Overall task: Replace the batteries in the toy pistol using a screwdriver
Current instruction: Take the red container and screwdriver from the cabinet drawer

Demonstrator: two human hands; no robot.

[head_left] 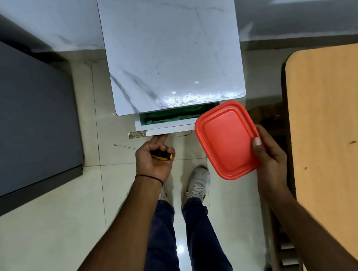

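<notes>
My left hand [153, 158] grips a screwdriver [161, 155] by its black and yellow handle, and the thin metal shaft points out to the left. Two fingers of that hand reach forward and touch the front edge of a white drawer [165, 129], which stands a little way out from under the marble-patterned table top [173, 52]. My right hand [268, 157] holds a red rectangular plastic box [227, 140] by its right side, thumb on its top. Green material [172, 115] shows inside the drawer. No toy pistol or batteries are in sight.
A dark grey cabinet [26, 123] stands on the left and a light wooden table [334, 146] on the right. I stand on pale floor tiles [53, 226], my legs and white shoes [198, 184] below the hands.
</notes>
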